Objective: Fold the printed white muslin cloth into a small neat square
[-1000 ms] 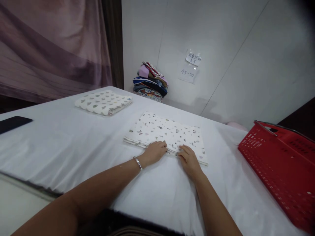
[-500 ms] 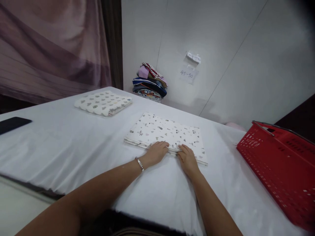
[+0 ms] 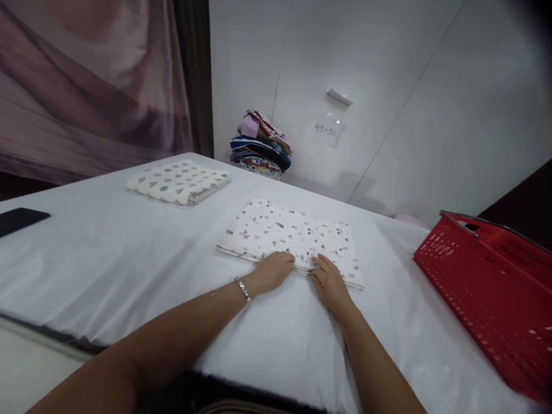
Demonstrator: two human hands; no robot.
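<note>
A folded white cloth [image 3: 297, 233] with small grey, green and brown prints lies flat on the white-covered table [image 3: 142, 259] before me. My left hand [image 3: 275, 270], a bracelet at its wrist, grips the cloth's near edge with bent fingers, the thumb hidden. Just to the right, my right hand [image 3: 330, 282] pinches the same edge, fingertips on top and thumb at the front layers. A narrow gap separates the two hands. Farther back on the left rests another folded cloth [image 3: 176, 181], cream with grey-green heart-like shapes.
A red perforated plastic basket [image 3: 487, 293] stands at the right. At the left edge lies a dark flat object [image 3: 21, 219]. Behind the table are a pile of folded fabrics [image 3: 261, 144], a wall with a "45-50" paper sign [image 3: 328, 129], and a pinkish curtain [image 3: 95, 86].
Both hands stay at the near edge of the cloth with almost no movement. The whole view has shifted very slightly.
</note>
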